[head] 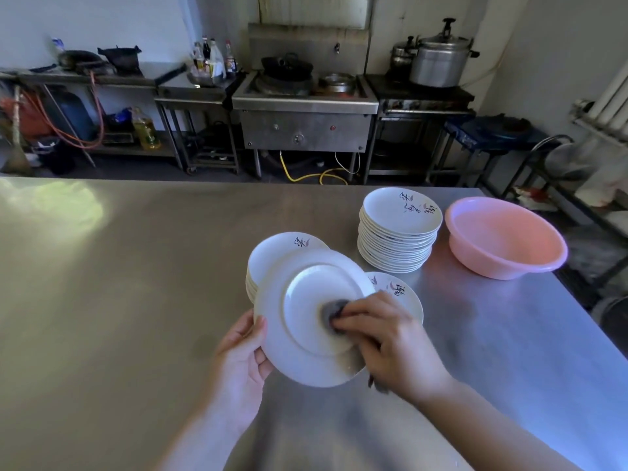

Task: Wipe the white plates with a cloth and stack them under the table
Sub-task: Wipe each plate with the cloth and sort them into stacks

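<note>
My left hand (243, 358) grips the left rim of a white plate (299, 348) held tilted above the steel table (119, 300), its underside facing me. My right hand (387, 338) presses a grey cloth (331, 312) against the middle of that underside, fingers curled round the cloth. Behind the held plate sits a short stack of white plates (272, 253) with dark markings. A single marked plate (404, 297) lies to its right, partly hidden by my right hand. A tall stack of plates (399, 229) stands farther back right.
A pink plastic basin (503, 236) sits by the table's right edge, next to the tall stack. Beyond the table stand a steel stove (302, 110), side counters with bottles and pots, and a large pressure cooker (441, 56). A wire rack (557, 171) is at the right.
</note>
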`<state>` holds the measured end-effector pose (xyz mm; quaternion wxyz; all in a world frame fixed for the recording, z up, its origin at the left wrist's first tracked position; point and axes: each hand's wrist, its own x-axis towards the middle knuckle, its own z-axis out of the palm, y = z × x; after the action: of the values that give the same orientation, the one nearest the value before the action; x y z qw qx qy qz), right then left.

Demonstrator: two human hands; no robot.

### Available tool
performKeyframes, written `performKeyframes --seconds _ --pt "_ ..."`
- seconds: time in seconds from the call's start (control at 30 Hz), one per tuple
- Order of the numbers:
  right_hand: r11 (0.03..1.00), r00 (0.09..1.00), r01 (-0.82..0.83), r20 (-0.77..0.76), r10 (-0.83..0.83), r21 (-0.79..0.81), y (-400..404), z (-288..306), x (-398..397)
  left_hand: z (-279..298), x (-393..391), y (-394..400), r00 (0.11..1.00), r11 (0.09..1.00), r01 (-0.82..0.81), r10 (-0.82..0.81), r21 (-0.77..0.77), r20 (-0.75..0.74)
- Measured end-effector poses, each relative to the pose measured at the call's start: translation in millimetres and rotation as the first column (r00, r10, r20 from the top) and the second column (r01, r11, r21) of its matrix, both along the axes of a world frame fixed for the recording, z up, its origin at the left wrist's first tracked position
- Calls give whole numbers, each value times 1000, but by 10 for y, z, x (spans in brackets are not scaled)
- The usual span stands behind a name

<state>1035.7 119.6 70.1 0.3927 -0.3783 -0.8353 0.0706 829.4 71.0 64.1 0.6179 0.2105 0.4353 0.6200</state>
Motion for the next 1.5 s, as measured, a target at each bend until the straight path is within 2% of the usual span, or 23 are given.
performKeyframes --seconds 0.1,0.23,0.33,0.4,0.5,0.6,0.73,0.8,0.87,0.9,1.03,1.2,1.37,1.5 --pt "979 977 204 -69 -202 24 160 60 -45 -5 103 -47 997 998 66 -66 10 -45" --pt "990 988 140 -74 -137 24 159 99 -173 47 148 -31 990 996 84 -80 28 -120" --pt "975 948 153 -256 -191 -159 136 282 -93 110 87 -4 972 995 85 -71 52 -226" --pt "966 914 177 -332 -232 -188 185 426 -70 182 94 0 950 989 107 -72 100 -305" --pt "971 950 178 -228 -211 -160 250 475 -173 259 152 0 920 974 158 -86 162 -381" --pt "977 964 179 -180 -198 -115 164 390 -310 301 205 2 915 967 172 -87 186 -393" --pt "997 993 -44 -110 37 -64 52 364 -353 290 190 -1 910 965 168 -73 201 -409" --pt "993 990 16 -136 -32 -119 128 396 -300 281 166 4 902 958 196 -92 210 -422" --pt "982 973 109 -183 -137 -157 161 423 -289 308 167 5 903 955 203 -98 217 -418" --pt "984 975 105 -182 -130 -142 141 423 -315 307 166 8 905 955 202 -97 218 -414" --pt "993 992 -88 -97 80 -78 63 411 -377 258 130 20 901 953 226 -126 201 -416" --pt "977 961 3 -270 -61 -211 351 530 -162 263 4 49 903 956 230 -140 183 -405" --pt "945 924 19 -356 -142 -327 491 523 47 239 -131 136 960 980 80 -27 180 -279" --pt "903 894 1 -405 -194 -430 435 441 113 277 -196 210 991 977 -55 79 205 -108"
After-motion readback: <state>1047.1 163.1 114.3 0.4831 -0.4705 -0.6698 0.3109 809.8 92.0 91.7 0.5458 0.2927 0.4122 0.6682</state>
